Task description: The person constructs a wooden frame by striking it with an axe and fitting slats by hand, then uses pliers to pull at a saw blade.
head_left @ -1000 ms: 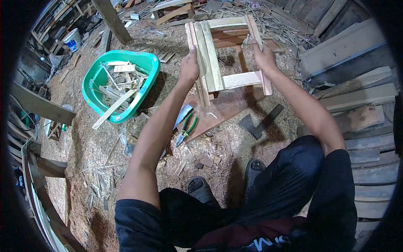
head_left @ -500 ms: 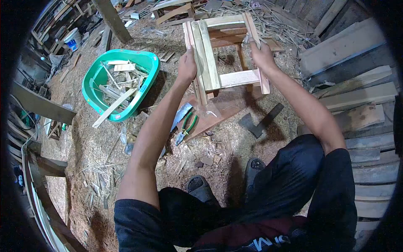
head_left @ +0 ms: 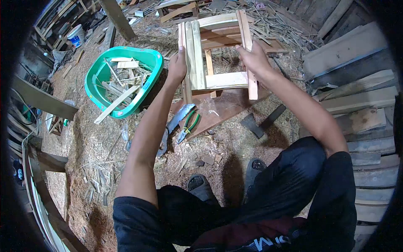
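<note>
A small wooden frame [head_left: 226, 80] of pale and reddish slats is held up in front of me, over a flat brown board [head_left: 226, 113] on the ground. My left hand [head_left: 177, 67] grips its left side, thumb pointing up. Around its right upright is my right hand [head_left: 253, 60], with the thumb towards the frame's opening. Below the frame lie green-handled pliers [head_left: 189, 126] and a handsaw [head_left: 173, 122], both partly on or beside the board. An axe-like tool with a dark head [head_left: 252, 125] rests to the right of them.
A green tub [head_left: 90, 86] of wood scraps stands at the left, near a wooden post [head_left: 117, 21]. Stacked planks [head_left: 361, 101] line the right side. A white and blue bucket [head_left: 76, 35] is at the far left. Wood chips and sticks cover the ground.
Both hands have shifted slightly left with the frame, which has turned a little. More of the handsaw shows. My right thumb now reaches across the right upright.
</note>
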Tool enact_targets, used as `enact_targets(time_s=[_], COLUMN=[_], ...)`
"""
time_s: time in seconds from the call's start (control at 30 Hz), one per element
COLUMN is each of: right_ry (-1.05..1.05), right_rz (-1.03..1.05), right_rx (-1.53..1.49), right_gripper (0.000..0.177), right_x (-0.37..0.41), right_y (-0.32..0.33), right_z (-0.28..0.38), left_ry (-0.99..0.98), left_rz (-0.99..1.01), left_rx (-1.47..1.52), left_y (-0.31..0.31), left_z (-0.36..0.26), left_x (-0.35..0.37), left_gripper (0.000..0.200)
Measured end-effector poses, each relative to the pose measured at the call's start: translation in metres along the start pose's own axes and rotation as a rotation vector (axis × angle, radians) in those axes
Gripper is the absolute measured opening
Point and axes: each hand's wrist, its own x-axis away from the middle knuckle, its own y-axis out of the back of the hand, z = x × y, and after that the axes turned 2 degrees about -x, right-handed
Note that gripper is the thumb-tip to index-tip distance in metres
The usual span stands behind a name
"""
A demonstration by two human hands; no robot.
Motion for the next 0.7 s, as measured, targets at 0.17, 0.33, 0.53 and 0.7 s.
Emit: enact_targets(time_s=[0.17, 0.33, 0.53, 0.7], right_ry=[0.046, 0.024, 0.055, 0.054], right_rz=[0.041, 0.064, 0.065, 0.052], right_rx=[0.001, 0.039, 0.034, 0.192], right_gripper=[0.023, 0.024, 0.028, 0.047], right_x=[-0.002, -0.004, -0.008, -0.026], right_y=[-0.013, -0.013, -0.009, 0.01], right_z=[0.0, 0.003, -0.001, -0.014], left_ry=[-0.103, -0.012, -0.003, 0.121], left_rz=[-0.177, -0.133, -0.112, -0.11], left_rx=[-0.157, -0.107, -0.001, 0.097], left_y=[0.008, 0.01, 0.007, -0.005], left_z=[-0.002, 0.005, 0.002, -0.014], left_x=[0.003, 0.004, 0.004, 0.015], left_gripper=[0.061, 0.061, 0.061, 0.061])
